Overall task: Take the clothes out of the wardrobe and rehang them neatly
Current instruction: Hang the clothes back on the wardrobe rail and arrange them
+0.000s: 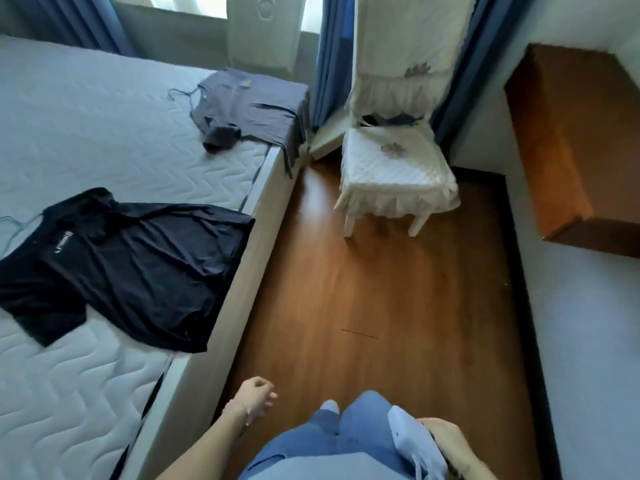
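Observation:
A black T-shirt (131,265) lies spread on the mattress at the left, with a thin wire hanger hook (15,223) poking out past its collar. Farther back, a grey T-shirt (252,109) on another hanger drapes over the mattress corner. My left hand (256,398) hangs low beside the bed edge, fingers loosely curled, holding nothing. My right hand (446,436) sits at my right hip, partly behind a white piece of my clothing (412,441); whether it grips that fabric is unclear. The wardrobe is out of view.
The white quilted mattress (104,116) fills the left. A chair with a cream frilled cover (394,161) stands ahead on the wooden floor (381,306), in front of blue curtains (332,57). A brown wooden shelf (568,143) juts from the right wall.

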{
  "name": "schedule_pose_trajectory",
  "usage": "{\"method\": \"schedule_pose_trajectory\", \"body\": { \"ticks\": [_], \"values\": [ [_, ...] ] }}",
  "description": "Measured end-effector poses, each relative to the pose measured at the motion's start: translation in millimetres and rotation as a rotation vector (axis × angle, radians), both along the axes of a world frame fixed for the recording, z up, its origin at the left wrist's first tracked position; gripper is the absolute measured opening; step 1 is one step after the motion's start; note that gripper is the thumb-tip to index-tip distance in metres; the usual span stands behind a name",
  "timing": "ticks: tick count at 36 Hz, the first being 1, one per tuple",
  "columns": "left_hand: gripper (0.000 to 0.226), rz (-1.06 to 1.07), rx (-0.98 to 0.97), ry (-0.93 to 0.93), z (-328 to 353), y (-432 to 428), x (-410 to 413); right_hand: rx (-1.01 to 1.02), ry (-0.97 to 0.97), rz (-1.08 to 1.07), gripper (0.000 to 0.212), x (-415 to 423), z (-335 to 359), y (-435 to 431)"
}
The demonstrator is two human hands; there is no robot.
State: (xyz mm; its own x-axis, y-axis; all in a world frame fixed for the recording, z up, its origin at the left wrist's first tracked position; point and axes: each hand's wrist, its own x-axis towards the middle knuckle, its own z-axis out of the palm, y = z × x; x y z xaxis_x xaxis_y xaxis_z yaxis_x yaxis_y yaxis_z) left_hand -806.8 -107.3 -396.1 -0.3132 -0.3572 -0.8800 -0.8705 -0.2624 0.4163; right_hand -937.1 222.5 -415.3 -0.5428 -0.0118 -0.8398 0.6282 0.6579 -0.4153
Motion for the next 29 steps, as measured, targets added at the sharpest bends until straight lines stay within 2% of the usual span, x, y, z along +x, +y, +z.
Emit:
{"method": "schedule_pose_trajectory", "body": {
  "ticks": [3,7,9,19,25,29],
  "values": [
    [0.022,0.086,-0.005,0.135,22.7,-23.2,-82.8,0.022,0.042,-0.05,0.034,-60.7,2.0,-18.3],
    [0.023,0.181,0.018,0.223,31.7,-47.6,-155.4,0.011,-0.029,-0.016,0.019,-130.1,-4.3,-50.1],
    [0.023,0.253,0.019,0.231,23.4,-61.2,-182.0,0.02,-0.045,0.025,0.018,-174.0,-9.5,-69.6],
    [0.021,0.501,-0.013,-0.111,-13.2,-108.0,-228.8,-0.078,-0.112,0.283,0.019,-401.2,17.9,-245.9],
    [0.02,0.635,0.003,-0.133,-20.4,-143.0,-263.0,-0.095,-0.088,0.519,0.021,-484.0,39.0,-384.9],
    [0.019,0.752,0.005,-0.183,-30.8,-174.2,-280.6,-0.149,-0.143,0.607,0.022,-514.4,34.5,-465.1]
  ]
}}
